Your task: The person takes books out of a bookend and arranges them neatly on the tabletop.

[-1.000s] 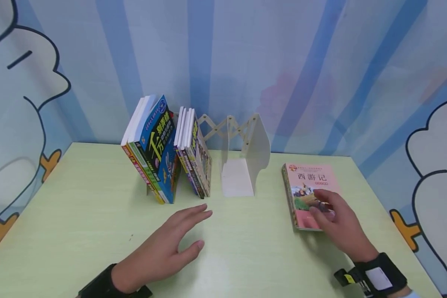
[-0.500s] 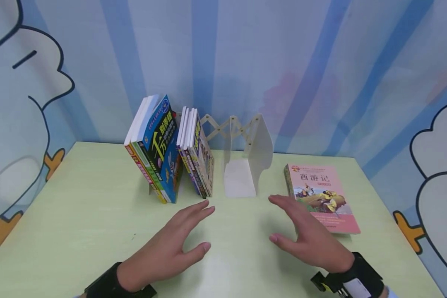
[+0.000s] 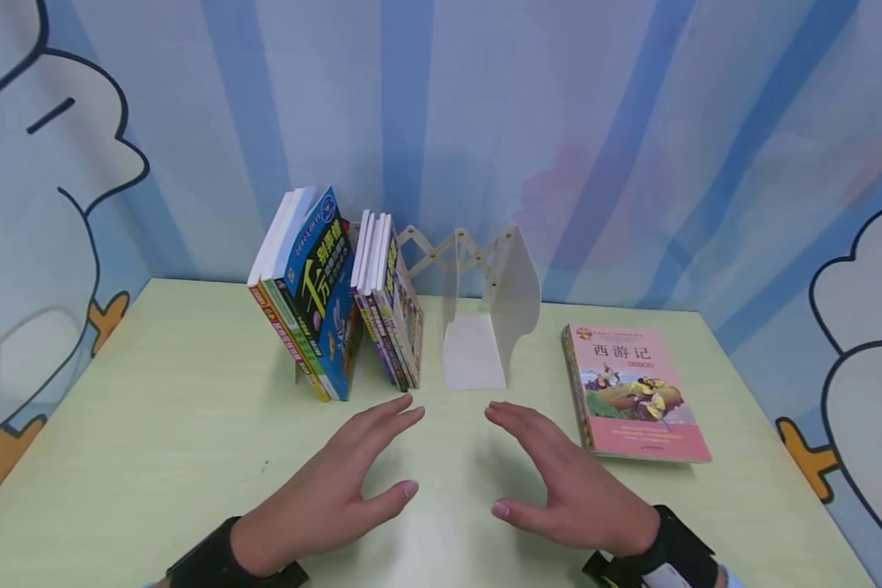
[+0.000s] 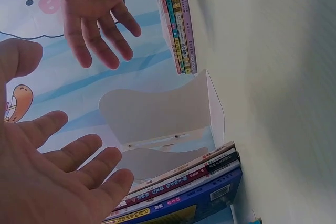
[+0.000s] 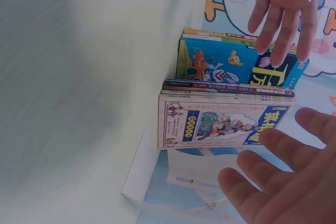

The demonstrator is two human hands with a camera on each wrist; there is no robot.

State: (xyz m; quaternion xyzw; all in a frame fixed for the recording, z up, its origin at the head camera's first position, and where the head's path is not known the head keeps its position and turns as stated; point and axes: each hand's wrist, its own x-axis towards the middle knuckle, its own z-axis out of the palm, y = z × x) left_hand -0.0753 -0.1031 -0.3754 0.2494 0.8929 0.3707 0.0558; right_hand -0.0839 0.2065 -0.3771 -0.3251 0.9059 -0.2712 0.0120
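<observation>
Both hands hover over the front middle of the table, palms facing each other with a gap between them. My left hand (image 3: 331, 490) has its fingers stretched and holds nothing. Fingers extended as well, my right hand (image 3: 573, 490) is empty. Beyond them stands a white expandable bookend rack (image 3: 474, 351). Thick books with a blue front cover (image 3: 316, 302) lean in its left section. Beside these, thinner books (image 3: 389, 310) tilt in the neighbouring section. A pink-covered stack of books (image 3: 639, 400) lies flat to the right of my right hand; its several spines show in the left wrist view.
The pale table (image 3: 191, 457) meets a blue striped backdrop (image 3: 456, 122) behind the rack. White cartoon figures (image 3: 29, 245) are printed on both sides. The rack's rightmost section, with its white base, holds no books.
My right hand has left the pink-covered books, where its fingers were over the cover, and moved left to face my left hand. The left hand has hardly moved; the books stay in place.
</observation>
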